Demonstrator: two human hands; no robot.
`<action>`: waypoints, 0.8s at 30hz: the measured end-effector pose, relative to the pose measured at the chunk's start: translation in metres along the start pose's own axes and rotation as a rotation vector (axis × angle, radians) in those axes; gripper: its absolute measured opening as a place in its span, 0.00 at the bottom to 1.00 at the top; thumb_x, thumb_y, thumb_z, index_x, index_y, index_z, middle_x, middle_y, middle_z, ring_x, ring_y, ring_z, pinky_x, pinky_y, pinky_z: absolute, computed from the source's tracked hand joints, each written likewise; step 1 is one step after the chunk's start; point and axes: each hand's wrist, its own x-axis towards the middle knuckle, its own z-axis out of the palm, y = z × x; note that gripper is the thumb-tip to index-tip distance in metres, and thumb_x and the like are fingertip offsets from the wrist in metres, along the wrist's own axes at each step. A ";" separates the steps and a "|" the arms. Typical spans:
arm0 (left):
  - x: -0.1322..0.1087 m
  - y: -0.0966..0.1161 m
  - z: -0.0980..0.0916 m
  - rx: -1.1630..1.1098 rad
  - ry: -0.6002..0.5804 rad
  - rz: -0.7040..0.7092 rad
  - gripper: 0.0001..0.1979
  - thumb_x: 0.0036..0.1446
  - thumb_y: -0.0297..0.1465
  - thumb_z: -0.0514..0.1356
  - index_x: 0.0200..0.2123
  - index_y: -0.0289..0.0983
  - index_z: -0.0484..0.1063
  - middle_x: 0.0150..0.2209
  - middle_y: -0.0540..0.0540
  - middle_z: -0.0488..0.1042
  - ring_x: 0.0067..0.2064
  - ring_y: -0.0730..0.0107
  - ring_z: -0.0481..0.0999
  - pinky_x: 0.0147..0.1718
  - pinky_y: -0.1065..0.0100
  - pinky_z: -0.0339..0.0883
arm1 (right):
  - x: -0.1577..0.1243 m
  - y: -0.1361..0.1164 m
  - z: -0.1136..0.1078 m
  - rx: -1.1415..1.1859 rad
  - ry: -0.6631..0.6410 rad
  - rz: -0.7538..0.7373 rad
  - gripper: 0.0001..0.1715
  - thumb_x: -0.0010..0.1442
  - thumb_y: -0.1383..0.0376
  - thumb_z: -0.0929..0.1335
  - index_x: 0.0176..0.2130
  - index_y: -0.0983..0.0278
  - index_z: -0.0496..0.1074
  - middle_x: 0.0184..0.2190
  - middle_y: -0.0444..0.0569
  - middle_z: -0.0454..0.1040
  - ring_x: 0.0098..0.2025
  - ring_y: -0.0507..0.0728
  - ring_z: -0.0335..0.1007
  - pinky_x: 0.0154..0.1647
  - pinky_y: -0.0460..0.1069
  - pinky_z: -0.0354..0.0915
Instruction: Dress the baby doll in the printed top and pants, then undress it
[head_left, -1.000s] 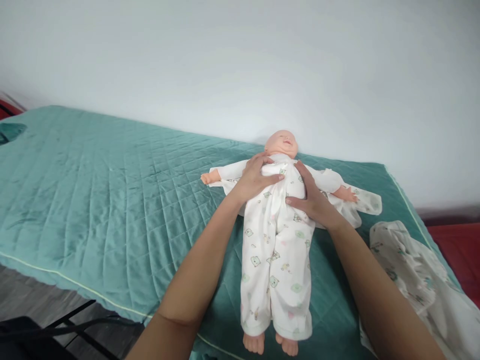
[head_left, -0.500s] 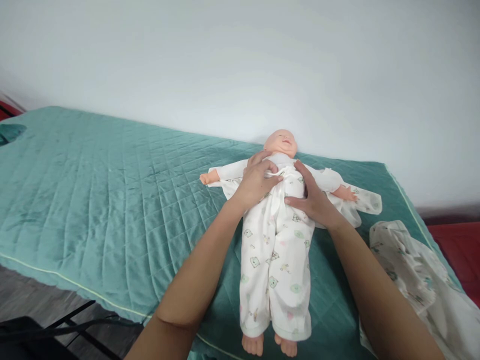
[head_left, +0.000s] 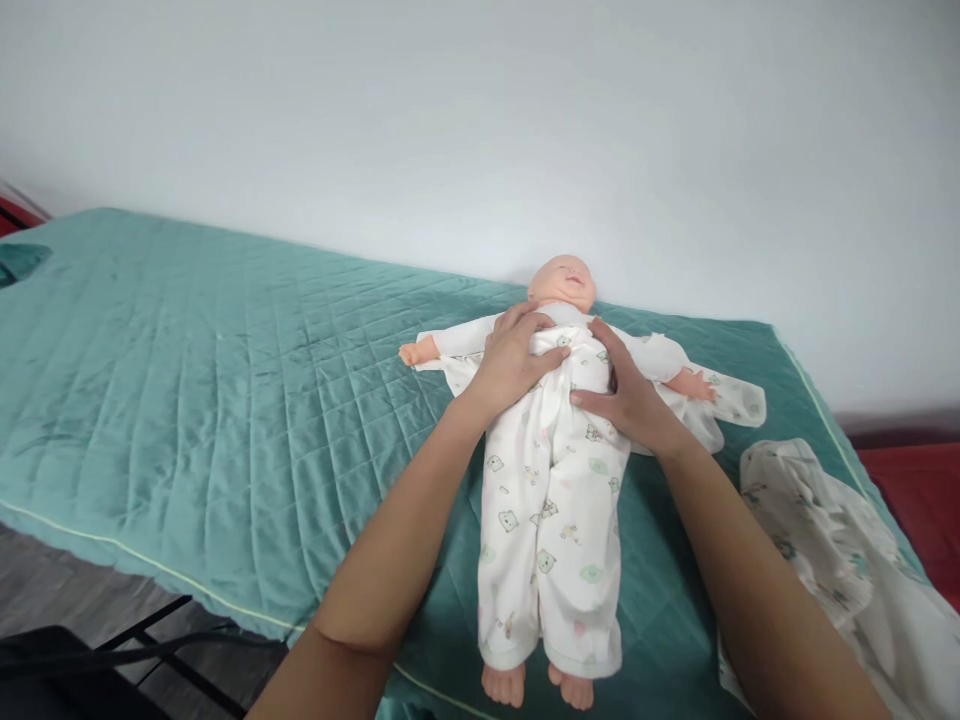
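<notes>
A baby doll (head_left: 562, 282) lies on its back with its arms spread. It wears a white top and white pants (head_left: 551, 510) printed with small animals, pulled up to the chest. My left hand (head_left: 517, 360) rests on the waistband at the doll's left-of-view side, thumb and fingers apart. On the other side of the waist, my right hand (head_left: 622, 395) touches the pants with thumb and forefinger spread wide; its other fingers are mostly hidden. Beneath the doll a printed white garment (head_left: 739, 400) is laid out, its sleeve showing past the doll's hand.
A green quilted cover (head_left: 247, 400) drapes the table, which meets a pale wall (head_left: 375, 130). Crumpled printed white cloth (head_left: 840, 560) lies at the right near my forearm. Something red (head_left: 911, 500) stands beyond the right edge, and a black frame (head_left: 172, 650) at lower left.
The left forefinger has straightened from a curl at the waistband. The waistband's front now lies flatter and slightly higher on the chest. My right hand has hardly moved.
</notes>
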 end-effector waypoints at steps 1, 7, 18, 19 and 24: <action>0.000 0.001 0.000 -0.001 -0.002 -0.002 0.14 0.59 0.38 0.63 0.47 0.42 0.70 0.64 0.43 0.64 0.68 0.55 0.59 0.67 0.52 0.53 | 0.000 0.000 0.000 -0.001 0.000 0.003 0.59 0.50 0.49 0.77 0.71 0.49 0.50 0.75 0.45 0.42 0.76 0.65 0.33 0.76 0.65 0.38; -0.001 0.002 0.001 0.024 0.025 0.019 0.10 0.59 0.35 0.63 0.43 0.42 0.70 0.64 0.44 0.64 0.69 0.55 0.59 0.66 0.49 0.54 | 0.000 -0.003 0.001 -0.001 0.009 0.014 0.57 0.51 0.50 0.77 0.70 0.51 0.51 0.75 0.46 0.43 0.76 0.65 0.34 0.76 0.64 0.39; -0.003 0.000 0.010 0.300 0.157 0.304 0.10 0.67 0.39 0.54 0.39 0.38 0.68 0.62 0.38 0.66 0.65 0.54 0.62 0.62 0.51 0.60 | 0.000 -0.011 0.004 -0.011 0.059 0.033 0.55 0.49 0.53 0.77 0.68 0.55 0.54 0.73 0.51 0.49 0.75 0.66 0.40 0.74 0.64 0.44; -0.003 0.000 0.009 0.290 0.161 0.339 0.11 0.68 0.39 0.53 0.38 0.38 0.68 0.62 0.38 0.66 0.65 0.55 0.62 0.62 0.51 0.60 | 0.000 -0.011 0.005 -0.008 0.068 0.023 0.55 0.49 0.54 0.77 0.68 0.55 0.54 0.72 0.51 0.51 0.74 0.66 0.41 0.74 0.64 0.44; -0.003 0.001 0.008 0.170 0.142 0.531 0.13 0.70 0.37 0.52 0.32 0.39 0.65 0.58 0.41 0.70 0.61 0.61 0.66 0.60 0.56 0.61 | -0.001 -0.009 0.007 -0.035 0.111 -0.028 0.46 0.48 0.56 0.77 0.61 0.55 0.59 0.71 0.52 0.52 0.73 0.67 0.46 0.73 0.66 0.46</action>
